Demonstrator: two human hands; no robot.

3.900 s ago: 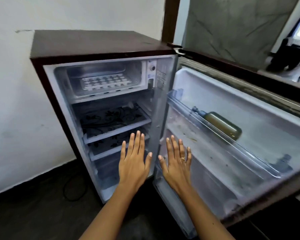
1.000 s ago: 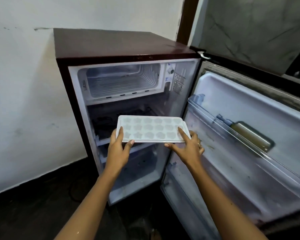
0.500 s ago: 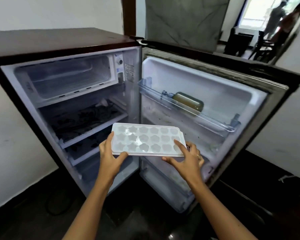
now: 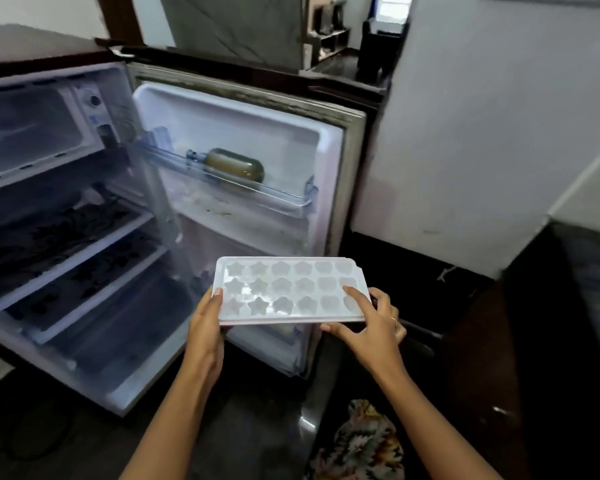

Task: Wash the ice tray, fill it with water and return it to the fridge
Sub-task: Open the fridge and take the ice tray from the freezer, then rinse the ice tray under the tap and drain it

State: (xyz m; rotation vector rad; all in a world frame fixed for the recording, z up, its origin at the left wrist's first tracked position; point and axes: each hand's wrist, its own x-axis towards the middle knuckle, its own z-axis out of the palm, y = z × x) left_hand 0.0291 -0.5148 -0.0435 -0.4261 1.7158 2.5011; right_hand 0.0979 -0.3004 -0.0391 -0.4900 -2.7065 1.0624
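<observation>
The white ice tray (image 4: 291, 289) with star and flower shaped cells is level in front of the small fridge's open door (image 4: 243, 140). My left hand (image 4: 205, 327) grips its left end, thumb on the rim. My right hand (image 4: 371, 323) grips its right end, with the thumb lying across the top and fingers under the edge. The fridge (image 4: 59, 216) stands open at the left, and its freezer box (image 4: 32, 126) at the top holds nothing.
A bottle of yellowish liquid (image 4: 234, 166) lies in the door's clear shelf. Inner shelves (image 4: 84, 244) with a dark floral pattern are bare. A white wall (image 4: 482, 133) rises to the right, a dark counter (image 4: 568, 323) at the far right, dark floor below.
The tray was lifted out of the freezer box and both hands have carried it rightward, away from the fridge interior. My view has swung to the right.
</observation>
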